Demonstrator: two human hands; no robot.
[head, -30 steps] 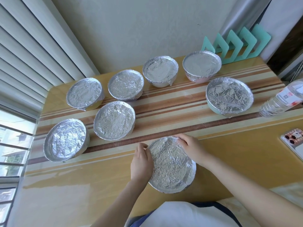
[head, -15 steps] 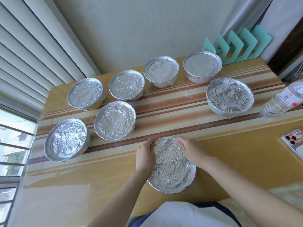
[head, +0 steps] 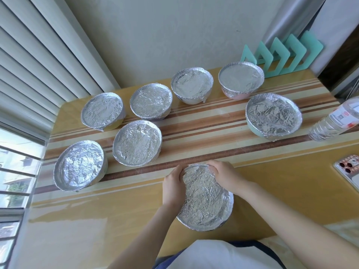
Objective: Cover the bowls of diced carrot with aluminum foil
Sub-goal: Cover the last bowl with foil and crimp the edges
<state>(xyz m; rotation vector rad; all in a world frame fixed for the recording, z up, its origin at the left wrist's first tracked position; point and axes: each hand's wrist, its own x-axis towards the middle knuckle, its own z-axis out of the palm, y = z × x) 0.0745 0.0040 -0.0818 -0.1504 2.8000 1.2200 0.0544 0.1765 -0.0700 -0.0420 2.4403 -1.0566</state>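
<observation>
Because the foil (head: 204,202) must hug the rim to stay on, both hands work the far edge of the nearest bowl (head: 229,210), which sits on the table (head: 291,191) just this side of its dark stripe (head: 272,152). The left hand (head: 173,186) curls its fingers (head: 179,170) over the foil at the left rim. The right hand (head: 223,174) pinches it down at the far right. Seven other bowls (head: 137,142) stand capped on or beyond that stripe, their carrot hidden, so this one is probably the last.

bright daylight from the window (head: 17,162) at left, glare on the table (head: 81,230), wide-angle bending at edges.
</observation>
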